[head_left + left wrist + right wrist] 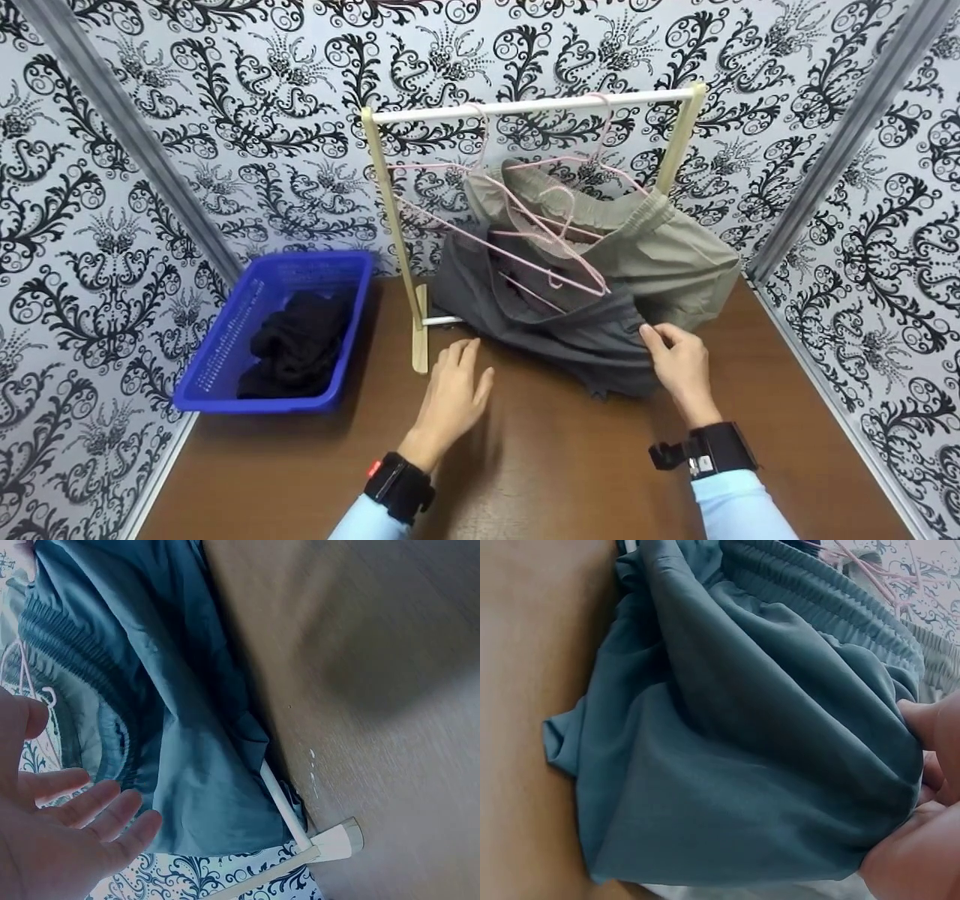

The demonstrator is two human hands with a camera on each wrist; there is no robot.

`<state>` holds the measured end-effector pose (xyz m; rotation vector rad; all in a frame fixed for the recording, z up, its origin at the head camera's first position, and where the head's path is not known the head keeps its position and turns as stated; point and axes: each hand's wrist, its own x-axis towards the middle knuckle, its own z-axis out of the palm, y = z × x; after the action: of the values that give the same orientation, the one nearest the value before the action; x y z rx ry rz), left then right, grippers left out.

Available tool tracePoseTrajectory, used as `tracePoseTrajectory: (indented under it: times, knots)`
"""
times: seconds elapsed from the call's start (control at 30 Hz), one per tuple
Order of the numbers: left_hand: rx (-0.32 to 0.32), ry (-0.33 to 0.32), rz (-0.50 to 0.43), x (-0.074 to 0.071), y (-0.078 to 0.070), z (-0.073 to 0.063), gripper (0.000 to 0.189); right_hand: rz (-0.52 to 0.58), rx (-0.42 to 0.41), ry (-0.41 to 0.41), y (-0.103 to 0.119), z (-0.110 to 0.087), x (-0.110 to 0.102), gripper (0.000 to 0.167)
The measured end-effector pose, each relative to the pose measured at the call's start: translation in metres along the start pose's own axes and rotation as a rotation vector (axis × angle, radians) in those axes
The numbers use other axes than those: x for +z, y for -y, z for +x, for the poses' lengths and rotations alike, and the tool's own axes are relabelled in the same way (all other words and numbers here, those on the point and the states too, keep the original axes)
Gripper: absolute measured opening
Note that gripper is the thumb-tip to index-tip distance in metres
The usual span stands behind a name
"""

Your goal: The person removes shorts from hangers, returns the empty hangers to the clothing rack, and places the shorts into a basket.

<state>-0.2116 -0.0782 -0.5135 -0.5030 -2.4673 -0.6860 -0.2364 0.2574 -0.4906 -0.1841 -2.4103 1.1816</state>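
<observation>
Dark grey shorts (555,341) with an elastic waistband slump at the front of a small rack, their waist gaping around a pink hanger (592,279). My right hand (681,364) pinches the right edge of these shorts; the right wrist view shows its thumb and fingers on the gathered cloth (727,757). Apart from the shorts, my left hand (450,394) hovers over the table to their front left. Its fingers are loosely extended and hold nothing, as the left wrist view (67,832) also shows. Light olive shorts (675,251) hang behind on another pink hanger.
The rack's white rod (532,107) runs between two pale wooden posts, and the left post's foot (420,352) stands on the brown table (510,480). At left, a blue basket (255,405) contains black cloth (300,345). Patterned walls enclose the table.
</observation>
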Motion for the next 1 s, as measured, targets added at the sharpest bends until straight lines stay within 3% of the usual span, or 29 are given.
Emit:
tracePoseTrajectory:
  times: [0.7,1.0]
  knots:
    - [0.0,-0.008,0.002,0.003,0.002,-0.003,0.046,-0.002,0.039,0.063,-0.019,-0.014,0.003,0.024]
    - [0.002,-0.014,-0.008,0.003,0.002,-0.005,0.046,-0.03,0.015,0.107,-0.025,-0.019,0.005,0.023]
